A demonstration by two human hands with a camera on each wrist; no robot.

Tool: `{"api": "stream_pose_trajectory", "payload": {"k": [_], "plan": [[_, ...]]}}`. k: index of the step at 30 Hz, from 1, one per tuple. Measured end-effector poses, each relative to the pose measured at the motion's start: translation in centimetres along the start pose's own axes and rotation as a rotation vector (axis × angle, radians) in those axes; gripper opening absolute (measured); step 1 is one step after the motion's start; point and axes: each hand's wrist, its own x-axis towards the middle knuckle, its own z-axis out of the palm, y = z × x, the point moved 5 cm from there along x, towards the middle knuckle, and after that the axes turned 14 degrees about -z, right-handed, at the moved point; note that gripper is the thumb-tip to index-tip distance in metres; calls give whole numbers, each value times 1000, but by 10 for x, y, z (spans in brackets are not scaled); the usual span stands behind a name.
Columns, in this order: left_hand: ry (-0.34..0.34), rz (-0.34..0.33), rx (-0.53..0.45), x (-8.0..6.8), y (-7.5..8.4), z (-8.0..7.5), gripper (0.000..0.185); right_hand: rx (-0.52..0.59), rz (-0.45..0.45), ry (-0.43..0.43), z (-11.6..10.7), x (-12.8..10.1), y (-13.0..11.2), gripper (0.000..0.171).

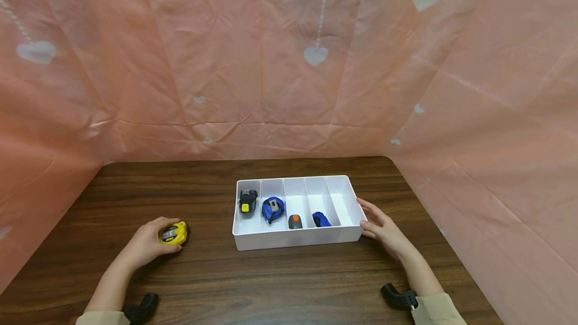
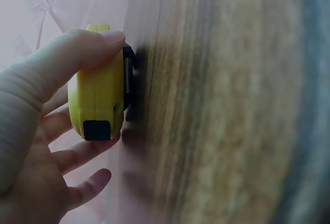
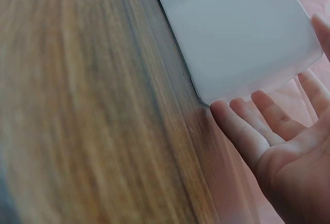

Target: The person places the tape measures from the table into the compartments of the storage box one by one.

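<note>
My left hand (image 1: 146, 244) grips a yellow tape measure (image 1: 175, 233) between thumb and fingers, low over the table on the left. In the left wrist view the tape measure (image 2: 98, 97) is edge-on, its black clip side facing the wood. A white divided tray (image 1: 293, 238) sits to the right. My right hand (image 1: 384, 229) rests its extended fingers against the tray's right end, fingertips at the end wall (image 3: 242, 38) in the right wrist view. Inside the tray are a black tape measure (image 1: 248, 200), a round blue one (image 1: 273, 209), a dark one with an orange button (image 1: 295, 222) and another blue one (image 1: 321, 219).
The dark wood table (image 1: 271, 285) reaches back to a pink curtain (image 1: 253, 64) printed with hearts, which also hangs along both sides. Black camera mounts (image 1: 142, 308) are strapped to both wrists.
</note>
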Motion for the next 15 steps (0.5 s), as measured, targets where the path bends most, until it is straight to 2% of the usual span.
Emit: {"api": "stream_pose_trajectory", "payload": {"k": [15], "plan": [[27, -30, 3, -2, 2, -3, 71, 0, -13, -7, -1, 1, 1, 61]]}}
